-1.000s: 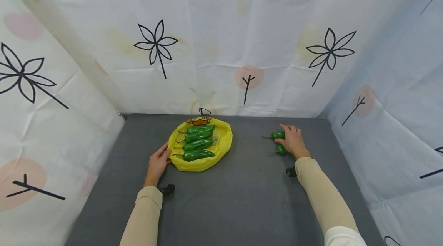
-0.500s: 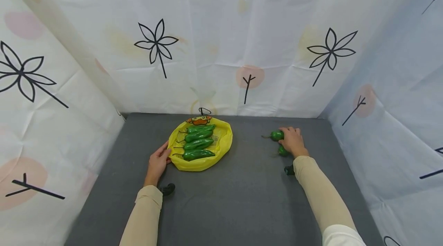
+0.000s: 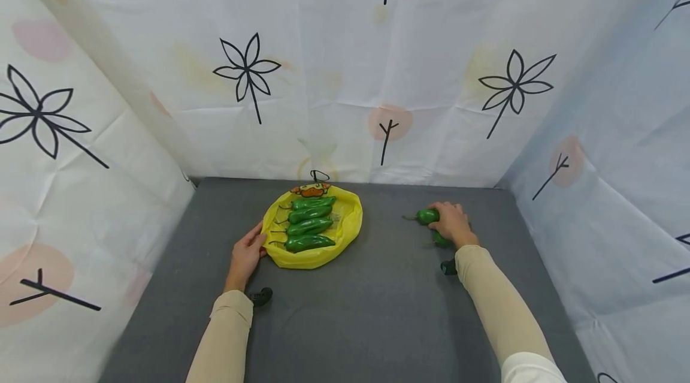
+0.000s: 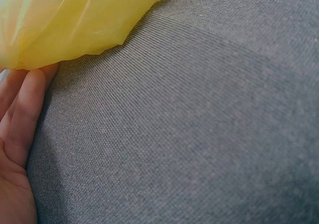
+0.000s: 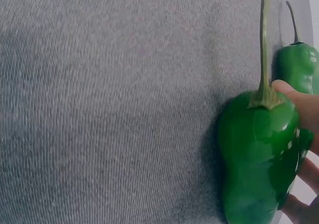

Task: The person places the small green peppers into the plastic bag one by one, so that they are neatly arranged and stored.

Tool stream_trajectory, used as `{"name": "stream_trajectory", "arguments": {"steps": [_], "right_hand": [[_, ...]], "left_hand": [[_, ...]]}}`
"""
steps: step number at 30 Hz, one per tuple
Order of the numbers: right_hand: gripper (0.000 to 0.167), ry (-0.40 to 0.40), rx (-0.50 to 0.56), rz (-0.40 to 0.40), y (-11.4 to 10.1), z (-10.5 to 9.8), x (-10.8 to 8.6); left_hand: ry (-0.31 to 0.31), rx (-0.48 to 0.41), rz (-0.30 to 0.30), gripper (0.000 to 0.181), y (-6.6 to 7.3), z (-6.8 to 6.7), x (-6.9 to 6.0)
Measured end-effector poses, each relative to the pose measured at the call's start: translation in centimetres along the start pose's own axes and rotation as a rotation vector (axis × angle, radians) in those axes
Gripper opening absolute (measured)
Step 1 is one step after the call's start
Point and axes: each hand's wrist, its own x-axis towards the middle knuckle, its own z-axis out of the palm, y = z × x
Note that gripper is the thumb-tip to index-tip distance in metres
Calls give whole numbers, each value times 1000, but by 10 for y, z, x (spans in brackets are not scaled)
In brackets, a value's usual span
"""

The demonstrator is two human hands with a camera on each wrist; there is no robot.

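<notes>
A left hand (image 3: 246,256) pinches the rim of a crinkled yellow plastic bag (image 3: 351,215) bearing 4 glossy, tapered green peppers (image 3: 309,226); right of the bag, on woven grey fabric (image 3: 345,323), the right hand (image 3: 454,224) grips 1 long-stemmed green pepper (image 3: 427,216) beside another pepper (image 5: 259,154).

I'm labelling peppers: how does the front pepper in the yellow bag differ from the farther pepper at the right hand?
The front pepper lies in the yellow bag; the farther pepper is outside it.
No hand grips the front pepper; the right hand grips the farther pepper.
The front pepper's body shows fully in the head view; the farther pepper's is partly covered.
Both are green and stemmed.
</notes>
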Motion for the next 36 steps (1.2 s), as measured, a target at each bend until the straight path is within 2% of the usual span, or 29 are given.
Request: {"name": "stream_trajectory", "arguments": {"steps": [10,21,36], "right_hand": [[53,2,29,-70,-13,0,1],[54,2,90,-125,-27,-5,1],[54,-3,80,-192,-53,-19,4]], "left_hand": [[-16,2,26,52,0,-2,2],[-34,8,1,54,-2,-2,3],[-40,1,2,53,-2,-4,3]]}}
